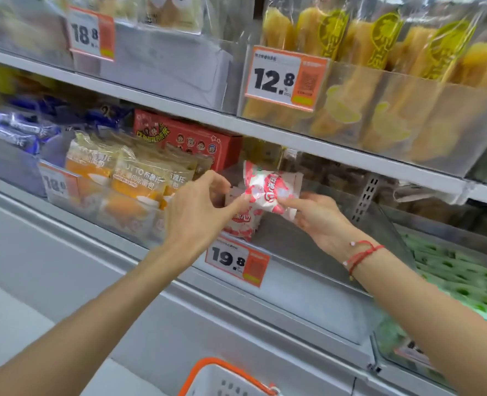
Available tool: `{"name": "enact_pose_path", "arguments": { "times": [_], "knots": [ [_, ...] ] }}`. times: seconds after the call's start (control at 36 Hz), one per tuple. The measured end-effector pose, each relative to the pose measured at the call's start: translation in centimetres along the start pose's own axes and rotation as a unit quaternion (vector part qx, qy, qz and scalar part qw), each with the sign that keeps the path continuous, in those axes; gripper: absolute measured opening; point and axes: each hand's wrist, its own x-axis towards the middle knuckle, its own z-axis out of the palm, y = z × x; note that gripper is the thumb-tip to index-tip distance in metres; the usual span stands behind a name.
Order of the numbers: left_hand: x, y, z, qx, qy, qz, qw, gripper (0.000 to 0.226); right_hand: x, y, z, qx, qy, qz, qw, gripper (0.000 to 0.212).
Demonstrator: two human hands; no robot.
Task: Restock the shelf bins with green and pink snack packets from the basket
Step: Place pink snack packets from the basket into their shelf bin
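Over the clear middle-shelf bin [308, 247] we held a pink snack packet [268, 190], above another pink packet [243, 221] standing inside. Our left hand [199, 212] pinched its left edge, our right hand [319, 218] gripped it from the right (red string on that wrist). The 19.8 price tag [236, 261] hung below; green packets [465, 278] lay right, the orange-rimmed basket [222, 378] below.

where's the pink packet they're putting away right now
In the head view the pink packet sits mid-frame between the left hand and right hand, above the clear bin tagged 19.8.
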Motion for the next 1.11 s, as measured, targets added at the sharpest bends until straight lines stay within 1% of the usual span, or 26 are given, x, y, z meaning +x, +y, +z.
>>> {"name": "enact_pose_path", "arguments": {
  "times": [0.03,0.06,0.08,0.14,0.19,0.25,0.36,0.47,0.58,0.75,0.86,0.94,1.0,1.11],
  "knots": [
    [0.3,-0.7,-0.1,0.067,0.02,0.037,0.997,0.04,0.9,-0.1,0.3,-0.067,0.003,-0.034,0.997,0.044],
    [0.5,-1.5,0.0,0.123,0.019,0.058,0.99,0.041,1.6,-0.1,0.7,-0.146,-0.005,-0.073,0.987,0.044],
    [0.5,-2.4,0.2,0.171,0.0,0.066,0.983,0.047,2.4,-0.1,1.3,-0.229,-0.021,-0.107,0.967,0.046],
    [0.3,-3.7,0.8,0.212,-0.047,0.051,0.975,0.059,3.9,0.4,2.6,-0.394,-0.06,-0.155,0.904,0.048],
    [-0.1,-4.4,1.0,0.21,-0.061,0.033,0.975,0.063,5.3,1.2,4.2,-0.49,-0.088,-0.19,0.846,0.046],
    [-0.2,-4.7,1.0,0.215,-0.051,0.044,0.974,0.066,6.5,2.1,5.7,-0.524,-0.097,-0.222,0.817,0.047],
    [-0.6,-4.8,0.8,0.214,-0.044,0.044,0.975,0.073,7.6,2.9,7.1,-0.567,-0.052,-0.294,0.768,0.045],
    [-1.0,-3.9,0.6,0.161,-0.057,-0.002,0.985,0.073,8.1,3.6,6.6,-0.568,-0.035,-0.332,0.752,0.042],
    [-0.9,-3.8,0.6,0.145,-0.05,-0.01,0.988,0.072,7.7,5.0,6.4,-0.591,-0.042,-0.352,0.725,0.045],
    [-1.1,-4.0,0.8,0.145,-0.049,-0.008,0.988,0.072,7.6,4.9,6.9,-0.602,-0.042,-0.316,0.732,0.046],
    [-0.9,-5.0,1.5,0.171,-0.054,0.02,0.984,0.073,7.6,4.7,6.7,-0.589,-0.063,-0.285,0.753,0.064],
    [-0.7,-5.4,1.7,0.18,-0.046,0.036,0.982,0.072,7.6,4.3,6.0,-0.578,-0.07,-0.286,0.761,0.07],
    [-0.8,-5.6,1.8,0.188,-0.034,0.052,0.98,0.07,7.3,4.0,5.5,-0.563,-0.064,-0.293,0.77,0.07],
    [-1.3,-5.0,1.9,0.178,0.017,0.099,0.979,0.06,5.5,3.3,4.1,-0.514,-0.047,-0.308,0.799,0.06]
  ]
}}
